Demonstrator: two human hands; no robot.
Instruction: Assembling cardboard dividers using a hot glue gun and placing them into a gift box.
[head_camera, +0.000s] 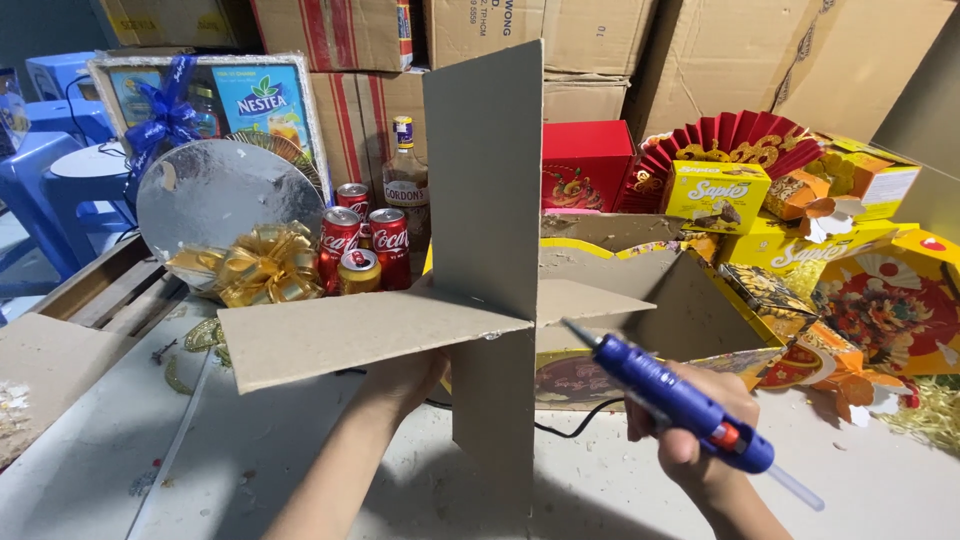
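A cross-shaped cardboard divider (480, 250) fills the middle of the view, held up above the pale work table (200, 450). It is made of 2 plain grey-brown sheets slotted into each other at right angles: 1 stands upright and tall, the other lies roughly level and spreads to both sides, its left wing longer and tilted slightly down toward the person. The surfaces are bare and matte, with clean-cut edges.

The left hand (410, 370) is under the level sheet, just left of the upright one, and supports the divider from below. Most of this hand is hidden by the cardboard, so whether its fingers are spread or pressed together cannot be told.

The right hand (690, 420) is wrapped around a blue glue gun (680, 400), fingers curled tightly about the grip. The gun has an orange trigger and a clear glue stick poking out at the back. Its metal nozzle points up and left, close to the inner corner where the 2 sheets meet; actual contact cannot be made out.

Behind the divider, on the table, stand 4 red soda cans (360, 245), a gold ribbon bow (265, 265), a round silver board (225, 195), a clear bottle (405, 180), a red folded paper fan (740, 140) and yellow gift boxes (715, 195). Brown cartons (600, 40) are stacked along the back.
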